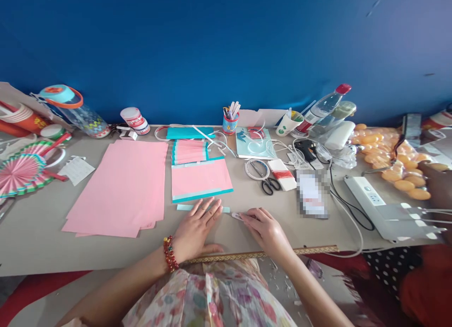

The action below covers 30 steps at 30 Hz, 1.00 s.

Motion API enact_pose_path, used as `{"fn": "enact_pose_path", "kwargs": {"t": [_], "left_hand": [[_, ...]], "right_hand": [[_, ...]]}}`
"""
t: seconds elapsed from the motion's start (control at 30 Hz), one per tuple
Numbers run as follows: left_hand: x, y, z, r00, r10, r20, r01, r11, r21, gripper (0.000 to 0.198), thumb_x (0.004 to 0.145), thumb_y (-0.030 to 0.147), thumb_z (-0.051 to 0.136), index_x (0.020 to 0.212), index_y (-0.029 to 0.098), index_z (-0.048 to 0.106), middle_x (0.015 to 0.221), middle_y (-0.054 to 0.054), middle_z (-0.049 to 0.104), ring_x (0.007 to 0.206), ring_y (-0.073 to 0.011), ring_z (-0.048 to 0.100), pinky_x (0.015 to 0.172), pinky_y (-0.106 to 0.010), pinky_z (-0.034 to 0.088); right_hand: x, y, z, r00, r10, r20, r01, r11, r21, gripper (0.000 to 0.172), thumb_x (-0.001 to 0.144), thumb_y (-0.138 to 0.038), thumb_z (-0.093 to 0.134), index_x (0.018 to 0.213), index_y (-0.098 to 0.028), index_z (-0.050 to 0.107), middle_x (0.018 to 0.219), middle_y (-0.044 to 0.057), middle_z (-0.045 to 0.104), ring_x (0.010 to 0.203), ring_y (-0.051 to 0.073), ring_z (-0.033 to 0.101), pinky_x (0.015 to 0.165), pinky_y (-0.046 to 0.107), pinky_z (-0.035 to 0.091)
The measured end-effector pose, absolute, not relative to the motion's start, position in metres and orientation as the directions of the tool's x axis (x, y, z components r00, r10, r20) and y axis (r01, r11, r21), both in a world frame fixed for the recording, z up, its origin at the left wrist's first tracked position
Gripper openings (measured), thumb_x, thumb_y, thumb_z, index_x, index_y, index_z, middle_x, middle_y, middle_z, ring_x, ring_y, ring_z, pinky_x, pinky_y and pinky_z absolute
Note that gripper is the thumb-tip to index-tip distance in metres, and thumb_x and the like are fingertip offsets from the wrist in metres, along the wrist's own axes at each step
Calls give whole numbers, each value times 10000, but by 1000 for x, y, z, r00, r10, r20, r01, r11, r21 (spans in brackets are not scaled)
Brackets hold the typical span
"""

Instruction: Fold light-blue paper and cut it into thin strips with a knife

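Observation:
My left hand lies flat with fingers spread on a thin pale teal paper strip on the grey table. A red bead bracelet circles that wrist. My right hand is pinched on the strip's right end, where a small white backing tab sticks out. Just beyond the strip lies a pink sheet with teal edges, and behind it a pleated pink and teal piece.
A stack of large pink sheets lies at left, folded paper fans further left. Scissors, tape rolls, cables, a glue gun, bottles, a cup of pens, a power strip and orange balls crowd the right.

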State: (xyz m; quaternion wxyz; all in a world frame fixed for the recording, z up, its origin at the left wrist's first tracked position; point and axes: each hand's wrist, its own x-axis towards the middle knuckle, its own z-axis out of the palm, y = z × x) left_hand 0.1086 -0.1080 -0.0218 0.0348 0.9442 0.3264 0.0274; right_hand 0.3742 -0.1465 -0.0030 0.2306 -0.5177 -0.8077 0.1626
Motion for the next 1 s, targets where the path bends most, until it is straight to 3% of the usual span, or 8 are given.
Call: {"fn": "enact_pose_path", "kwargs": {"t": [0.33, 0.57, 1.0], "left_hand": [[110, -109, -21, 779, 626, 31, 623, -779, 74, 1054, 816, 849, 318, 1568, 128, 162, 1637, -113, 140, 1508, -318, 106, 1218, -511, 128], [97, -108, -13, 793, 606, 67, 595, -793, 131, 1005, 859, 805, 309, 1571, 122, 118, 1625, -140, 180, 1506, -288, 145, 1221, -496, 116], [90, -112, -21, 772, 636, 23, 634, -771, 62, 1015, 850, 816, 308, 1557, 98, 189, 1635, -135, 123, 1514, -284, 107, 1232, -490, 108]], "right_hand": [[363, -148, -4, -359, 911, 205, 756, 412, -509, 320, 988, -160, 428, 1191, -232, 665, 991, 98, 633, 884, 212, 576, 756, 337, 542], [359, -148, -3, -333, 916, 223, 784, 400, -474, 316, 985, -169, 439, 1158, -249, 690, 977, 93, 640, 868, 208, 592, 737, 328, 552], [351, -148, -3, -368, 905, 215, 805, 425, -414, 309, 988, -146, 425, 1162, -218, 669, 974, 97, 631, 855, 211, 567, 736, 325, 540]]}}
